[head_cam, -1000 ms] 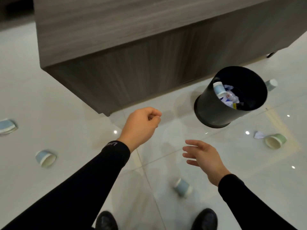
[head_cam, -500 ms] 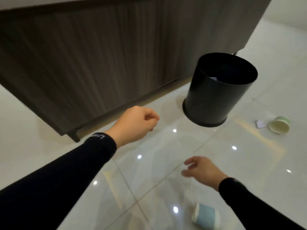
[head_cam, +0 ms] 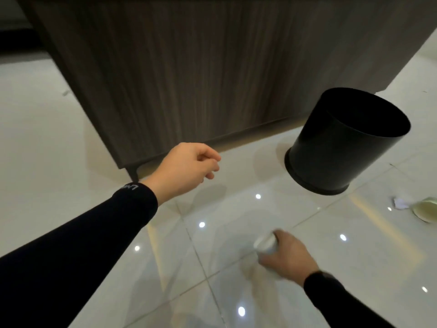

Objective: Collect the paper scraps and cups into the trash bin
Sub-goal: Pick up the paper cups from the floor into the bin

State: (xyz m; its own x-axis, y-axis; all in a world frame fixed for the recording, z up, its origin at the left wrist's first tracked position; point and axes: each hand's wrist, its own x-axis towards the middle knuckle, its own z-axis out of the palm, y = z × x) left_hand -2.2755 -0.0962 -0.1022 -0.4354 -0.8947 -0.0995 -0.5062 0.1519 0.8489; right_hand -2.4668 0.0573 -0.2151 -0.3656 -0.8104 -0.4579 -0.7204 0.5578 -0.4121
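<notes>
The black round trash bin (head_cam: 340, 150) stands on the glossy tile floor at the right, its inside hidden from this angle. Low on the floor, my right hand (head_cam: 287, 256) is wrapped around a pale paper cup (head_cam: 264, 243), only the cup's rim end showing past my fingers. My left hand (head_cam: 189, 169) hovers in a loose fist at mid-frame, left of the bin, with nothing visible in it. At the right edge lie a white paper scrap (head_cam: 400, 203) and a green paper cup (head_cam: 426, 209) on its side.
A dark wood-grain cabinet (head_cam: 189, 67) fills the top of the view, with a short leg (head_cam: 133, 172) near my left wrist. Bright ceiling-light reflections dot the white tiles (head_cam: 71, 150).
My head has dropped lower and closer to the floor. My right hand went down and closed around the pale cup that lay near my feet. My left fist stayed about where it was.
</notes>
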